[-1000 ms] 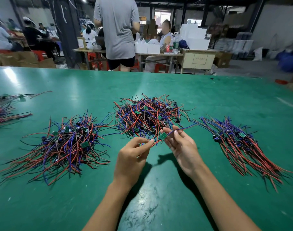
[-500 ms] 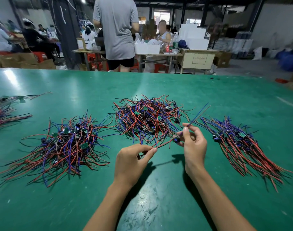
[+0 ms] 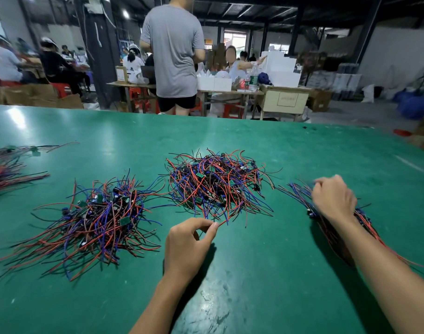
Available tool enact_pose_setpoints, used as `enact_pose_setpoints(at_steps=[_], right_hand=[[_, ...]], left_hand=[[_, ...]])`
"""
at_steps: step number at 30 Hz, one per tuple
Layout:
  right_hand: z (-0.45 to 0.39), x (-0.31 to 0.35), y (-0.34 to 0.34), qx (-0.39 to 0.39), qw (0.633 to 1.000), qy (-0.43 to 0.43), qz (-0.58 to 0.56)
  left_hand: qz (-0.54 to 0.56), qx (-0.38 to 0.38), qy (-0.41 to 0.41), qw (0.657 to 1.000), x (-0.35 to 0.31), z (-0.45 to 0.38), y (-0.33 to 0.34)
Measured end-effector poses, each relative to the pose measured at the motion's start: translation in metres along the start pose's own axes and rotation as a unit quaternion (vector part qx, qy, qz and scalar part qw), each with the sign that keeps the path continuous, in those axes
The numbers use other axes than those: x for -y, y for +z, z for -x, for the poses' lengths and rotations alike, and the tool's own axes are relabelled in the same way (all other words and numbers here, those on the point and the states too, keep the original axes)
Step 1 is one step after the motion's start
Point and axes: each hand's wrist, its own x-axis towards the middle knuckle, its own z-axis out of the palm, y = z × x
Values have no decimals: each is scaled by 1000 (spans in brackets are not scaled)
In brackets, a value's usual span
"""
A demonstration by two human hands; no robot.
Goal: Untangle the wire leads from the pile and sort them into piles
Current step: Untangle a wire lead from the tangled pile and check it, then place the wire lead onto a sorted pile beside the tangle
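Red and blue wire leads sit tangled in the middle pile just beyond the left hand, which pinches one red lead's end, so draw it out slowly while the right hand, fingers curled over the sorted pile, its grasp unclear, lays its lead parallel.

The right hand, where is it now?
In the head view, the right hand is on the right, over the sorted pile, right of the tangled middle pile.
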Motion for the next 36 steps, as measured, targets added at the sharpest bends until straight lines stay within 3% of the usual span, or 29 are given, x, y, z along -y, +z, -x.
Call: enact_pose_setpoints(at_steps=[1, 3, 5, 7, 9, 11, 15, 19, 24, 30, 33, 36], right_hand=[[3, -4, 3, 31, 998, 4, 61], [14, -1, 10, 10, 994, -20, 106], [28, 17, 19, -38, 993, -108, 38], [46, 42, 32, -5, 983, -178, -30], [61, 59, 52, 74, 982, -170, -46], [71, 63, 70, 89, 985, -137, -46], [82, 63, 72, 10, 985, -110, -130], [102, 65, 58, -144, 952, -127, -238], [130, 86, 42, -255, 893, -267, -259], [159, 107, 48, -210, 822, -487, -206], [163, 107, 49, -190, 809, -522, -191], [159, 103, 47, -198, 820, -498, -200]], left_hand=[[-2, 3, -4, 1000, 1, 0, 0], [-5, 11, -11, 1000, 2, 1, 0], [-10, 11, -16, 1000, 2, -1, 0], [-10, 14, -23, 1000, 3, -3, -1], [-8, 14, -33, 999, 3, -2, -1], [-5, 12, -42, 999, 3, -1, -2], [-4, 7, -48, 999, -1, -3, -3], [-1, 17, -41, 999, -1, -2, 1], [53, 16, -57, 997, -5, -5, 3], [252, 83, -218, 939, -9, -9, 1], [316, 67, -260, 910, -7, -12, -3], [363, 38, -306, 879, -3, -17, -6]])
